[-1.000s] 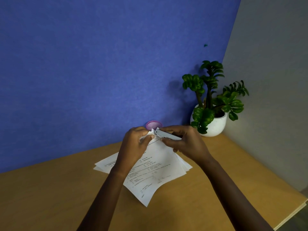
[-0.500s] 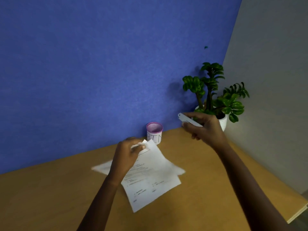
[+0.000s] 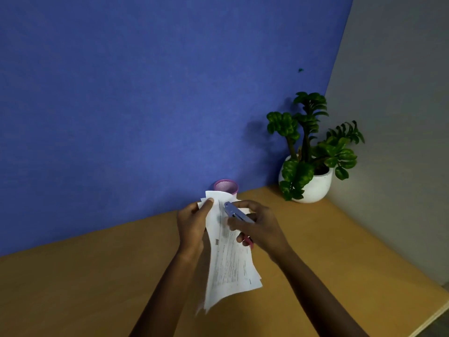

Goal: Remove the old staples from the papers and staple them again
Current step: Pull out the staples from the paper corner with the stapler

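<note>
A bundle of printed white papers [image 3: 230,266] hangs lifted off the wooden desk, upper end up, lower end drooping toward me. My left hand [image 3: 193,223] pinches the bundle's top left corner, thumb on the front sheet. My right hand [image 3: 260,228] grips a small pale blue-grey stapler [image 3: 237,212] with its nose pointing up-left, resting against the papers just below their top edge. Something small and pink shows under my right fingers; I cannot tell what it is.
A pink mesh cup [image 3: 226,186] stands at the foot of the blue wall, just behind the papers. A green plant in a white pot [image 3: 313,183] fills the back right corner. The desk edge [image 3: 432,319] runs along the lower right.
My right hand came back from near the plant to the papers with the stapler. My left hand raised the bundle from lying partly on the desk to hanging upright.
</note>
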`<state>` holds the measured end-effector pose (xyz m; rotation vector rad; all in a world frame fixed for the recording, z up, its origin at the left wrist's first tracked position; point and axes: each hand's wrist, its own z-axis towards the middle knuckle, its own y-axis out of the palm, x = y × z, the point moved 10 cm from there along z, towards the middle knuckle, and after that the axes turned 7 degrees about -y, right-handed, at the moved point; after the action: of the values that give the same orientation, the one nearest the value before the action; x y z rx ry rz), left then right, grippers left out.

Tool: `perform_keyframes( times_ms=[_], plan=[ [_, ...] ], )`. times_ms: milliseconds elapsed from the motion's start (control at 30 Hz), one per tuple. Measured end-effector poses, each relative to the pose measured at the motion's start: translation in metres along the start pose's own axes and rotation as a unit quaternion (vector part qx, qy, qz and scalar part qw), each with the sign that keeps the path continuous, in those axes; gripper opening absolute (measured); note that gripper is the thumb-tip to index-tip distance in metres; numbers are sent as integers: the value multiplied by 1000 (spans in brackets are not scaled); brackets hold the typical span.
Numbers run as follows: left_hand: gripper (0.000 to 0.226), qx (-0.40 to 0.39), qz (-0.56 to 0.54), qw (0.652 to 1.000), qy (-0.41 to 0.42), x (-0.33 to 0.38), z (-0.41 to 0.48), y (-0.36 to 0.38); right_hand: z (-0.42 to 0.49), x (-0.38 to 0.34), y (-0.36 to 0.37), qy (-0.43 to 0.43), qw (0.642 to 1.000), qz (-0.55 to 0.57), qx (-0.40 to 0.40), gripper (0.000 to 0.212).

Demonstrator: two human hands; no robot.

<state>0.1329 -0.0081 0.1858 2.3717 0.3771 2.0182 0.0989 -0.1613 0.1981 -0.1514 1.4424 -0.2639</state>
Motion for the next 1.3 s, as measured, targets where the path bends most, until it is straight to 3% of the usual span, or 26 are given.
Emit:
perform_keyframes(
  times_ms=[100, 167, 267, 400, 533, 633, 800, 1100, 1300],
  plan=[
    [17, 3, -75, 996, -55, -11, 1, 0, -7, 4, 14, 10, 995, -93, -17, 62],
    [14, -16, -110, 990, -87, -17, 0, 3, -10, -2, 15, -32, 987, -156, -4, 67],
    [14, -65, -162, 975, -135, -25, -3, 12, -12, -15, 10, -104, 964, -242, 22, 60],
    [18, -74, -184, 971, -135, -24, -4, 15, -14, -28, 5, -143, 945, -292, 30, 52],
    [15, -63, -208, 968, -125, -24, -6, 14, -11, -25, -6, -89, 984, -154, 28, 34],
    [7, -81, -220, 964, -125, -22, -12, 20, -9, -28, -7, -76, 993, -91, 26, 27],
    [27, -117, -255, 949, -143, -21, -21, 32, -8, -41, -8, -104, 987, -117, 35, 25],
    [11, -75, -140, 986, -42, -12, -28, 21, -10, -48, -10, -120, 983, -134, 43, 26],
    [15, -67, -90, 994, 18, -1, -34, 19, -13, -54, -13, -121, 981, -142, 47, 24]
  ],
)
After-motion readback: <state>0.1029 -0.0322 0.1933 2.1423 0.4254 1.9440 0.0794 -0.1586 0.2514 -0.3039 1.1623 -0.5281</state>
